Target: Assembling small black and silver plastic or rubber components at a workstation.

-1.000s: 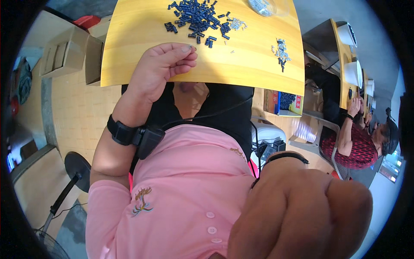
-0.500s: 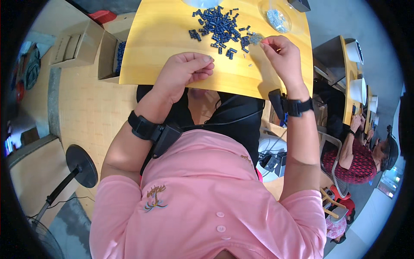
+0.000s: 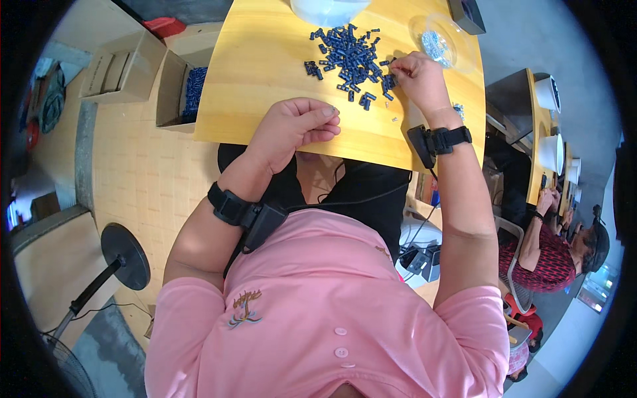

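Over the near edge of the yellow table (image 3: pixel 259 86), my left hand (image 3: pixel 302 126) is closed in a pinch. A tiny greyish piece shows at its thumb tip, too small to name. My right hand (image 3: pixel 421 78) is also closed, thumb and forefinger together at the right edge of a pile of small dark blue plastic parts (image 3: pixel 352 56). Whatever those fingertips hold, if anything, cannot be made out. Beyond this hand sits a clear round dish (image 3: pixel 454 56) with small silvery pieces (image 3: pixel 434 46).
At the table's far side stand a translucent tub (image 3: pixel 330 10) and a dark box (image 3: pixel 468 16). Left of the table, a cardboard box (image 3: pixel 171 89) holds more blue parts. A black fan base (image 3: pixel 126 255) is at lower left. Another person (image 3: pixel 544 255) works at right.
My right hand has moved left and farther out, to the pile's right edge, covering the loose silvery bits there. My left hand keeps its pinch. The whole view has shifted slightly.
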Demonstrator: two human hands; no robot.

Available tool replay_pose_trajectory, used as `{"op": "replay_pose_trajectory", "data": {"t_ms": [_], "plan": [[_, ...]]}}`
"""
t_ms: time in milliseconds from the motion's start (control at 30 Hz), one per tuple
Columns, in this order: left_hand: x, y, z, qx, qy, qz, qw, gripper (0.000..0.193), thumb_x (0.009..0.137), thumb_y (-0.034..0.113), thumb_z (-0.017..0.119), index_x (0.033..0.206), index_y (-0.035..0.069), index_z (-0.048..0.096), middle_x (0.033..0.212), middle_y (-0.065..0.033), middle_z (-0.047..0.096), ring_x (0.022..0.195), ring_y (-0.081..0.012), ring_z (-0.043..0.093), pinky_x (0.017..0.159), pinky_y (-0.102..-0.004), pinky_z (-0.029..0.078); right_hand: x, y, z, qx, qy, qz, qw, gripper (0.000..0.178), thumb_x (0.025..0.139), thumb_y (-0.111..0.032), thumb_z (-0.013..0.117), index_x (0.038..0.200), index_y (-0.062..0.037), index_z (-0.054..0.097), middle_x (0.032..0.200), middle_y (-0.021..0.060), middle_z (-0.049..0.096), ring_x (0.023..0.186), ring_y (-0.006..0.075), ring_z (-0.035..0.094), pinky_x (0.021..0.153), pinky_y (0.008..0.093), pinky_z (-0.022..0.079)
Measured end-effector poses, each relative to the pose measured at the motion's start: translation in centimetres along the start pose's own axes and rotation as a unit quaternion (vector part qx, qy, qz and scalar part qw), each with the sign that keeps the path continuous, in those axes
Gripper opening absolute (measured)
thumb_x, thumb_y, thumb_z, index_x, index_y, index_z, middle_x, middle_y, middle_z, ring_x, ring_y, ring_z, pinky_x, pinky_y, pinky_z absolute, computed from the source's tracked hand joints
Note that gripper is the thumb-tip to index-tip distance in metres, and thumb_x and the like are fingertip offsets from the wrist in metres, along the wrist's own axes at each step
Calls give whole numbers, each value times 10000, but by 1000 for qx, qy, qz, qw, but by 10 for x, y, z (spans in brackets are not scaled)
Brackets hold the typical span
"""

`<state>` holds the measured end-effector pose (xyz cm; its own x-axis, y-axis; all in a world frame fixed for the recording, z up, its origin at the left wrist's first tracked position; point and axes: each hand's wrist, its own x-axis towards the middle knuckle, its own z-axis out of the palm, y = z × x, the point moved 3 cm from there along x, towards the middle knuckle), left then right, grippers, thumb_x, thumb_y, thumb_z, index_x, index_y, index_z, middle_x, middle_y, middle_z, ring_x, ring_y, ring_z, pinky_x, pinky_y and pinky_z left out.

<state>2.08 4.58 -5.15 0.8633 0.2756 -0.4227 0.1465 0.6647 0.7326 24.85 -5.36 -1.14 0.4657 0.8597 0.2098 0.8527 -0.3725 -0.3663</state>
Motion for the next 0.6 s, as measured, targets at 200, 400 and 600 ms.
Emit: {"op": "replay_pose_trajectory", "data": {"t_ms": [200,400,600], "plan": [[0,-1,1,-6,-6,3,1000,165,872,140,589,945,-6,615,872,-72,643,795,-128,631,728,-236,527,4,1,4,-19,-40,8,999,112,751,-82,600,826,-26,662,829,167,611,795,332,587,737,381,478],[-1,0,2,2,0,4,1000,168,874,137,585,949,-11,611,876,-75,642,794,-136,632,727,-241,529,4,8,9,-33,-7,-28,999,90,741,-41,614,818,2,631,788,157,604,730,309,594,660,357,485],[0,-3,0,16,3,12,1000,171,878,138,578,956,-12,605,872,-76,640,798,-138,634,723,-240,529,-2,18,-10,-22,7,-1,1000,126,752,-75,634,860,-9,640,815,152,615,722,279,608,665,333,488]]}}
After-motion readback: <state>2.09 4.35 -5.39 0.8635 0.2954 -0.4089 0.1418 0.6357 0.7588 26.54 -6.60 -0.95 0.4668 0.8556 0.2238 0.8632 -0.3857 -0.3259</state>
